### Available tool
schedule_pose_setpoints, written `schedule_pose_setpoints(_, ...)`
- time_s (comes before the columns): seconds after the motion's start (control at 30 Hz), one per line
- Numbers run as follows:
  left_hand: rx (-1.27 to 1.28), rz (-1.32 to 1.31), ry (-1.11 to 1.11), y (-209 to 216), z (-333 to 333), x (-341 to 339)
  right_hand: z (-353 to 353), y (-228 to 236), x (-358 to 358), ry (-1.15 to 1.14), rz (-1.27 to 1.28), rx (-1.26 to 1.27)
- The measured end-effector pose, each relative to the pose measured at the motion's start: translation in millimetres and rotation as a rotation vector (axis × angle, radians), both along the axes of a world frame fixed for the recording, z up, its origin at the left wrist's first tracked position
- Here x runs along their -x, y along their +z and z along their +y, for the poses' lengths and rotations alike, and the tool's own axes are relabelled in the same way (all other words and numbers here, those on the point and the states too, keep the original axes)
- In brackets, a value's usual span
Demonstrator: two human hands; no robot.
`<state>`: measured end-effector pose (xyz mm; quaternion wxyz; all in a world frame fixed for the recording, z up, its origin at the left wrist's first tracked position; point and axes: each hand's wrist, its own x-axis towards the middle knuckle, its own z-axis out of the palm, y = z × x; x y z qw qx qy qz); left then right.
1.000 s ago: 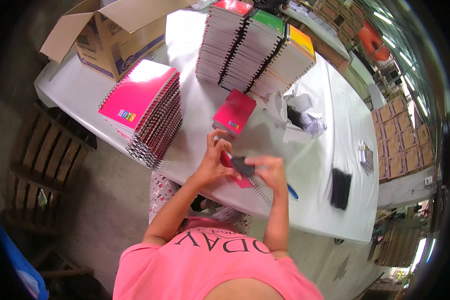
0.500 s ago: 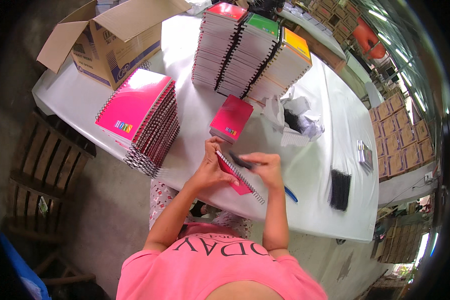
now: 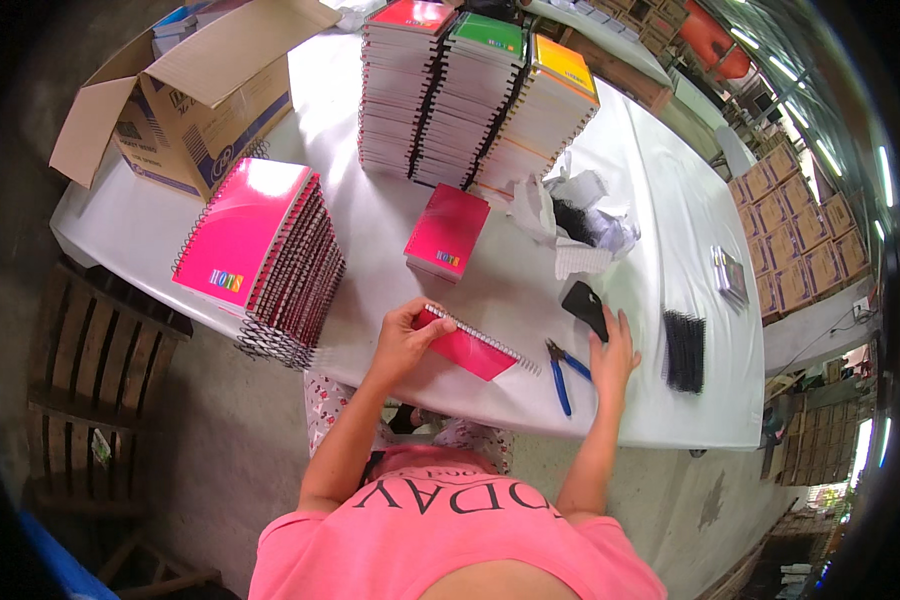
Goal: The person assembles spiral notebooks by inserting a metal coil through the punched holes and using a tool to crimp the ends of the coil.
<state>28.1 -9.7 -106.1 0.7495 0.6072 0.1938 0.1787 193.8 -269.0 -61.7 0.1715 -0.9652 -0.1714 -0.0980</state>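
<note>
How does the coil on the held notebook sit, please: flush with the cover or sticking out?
Sticking out: the coil extends at its right end past the corner of the pink notebook in the left hand.

Left hand (image 3: pixel 404 342) holding pink notebook (image 3: pixel 472 353); pliers (image 3: pixel 561 385) on table (image 3: pixel 660 425).

On the table (image 3: pixel 380 225), the carton (image 3: pixel 215 125) stood behind the left stack of notebooks (image 3: pixel 245 235). Before the small pile (image 3: pixel 448 230) was the held notebook (image 3: pixel 470 350), and the pliers (image 3: pixel 561 385) lay right of it.
</note>
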Motion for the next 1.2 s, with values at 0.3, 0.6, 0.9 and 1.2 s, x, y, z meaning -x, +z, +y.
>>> schedule_pose_setpoints(0.3,-0.461,-0.228,0.294,49,-28,3,-25,-46,84,0.142,-0.018,-0.02)
schedule_pose_setpoints(0.6,-0.451,-0.182,0.368,59,-36,1,48,63,119,0.525,0.001,-0.362)
schedule_pose_setpoints(0.9,-0.708,-0.29,0.465,62,-38,4,54,87,128,0.601,0.081,-0.367)
schedule_pose_setpoints(1.2,-0.942,-0.349,0.514,69,-38,9,59,82,128,0.654,0.162,-0.377)
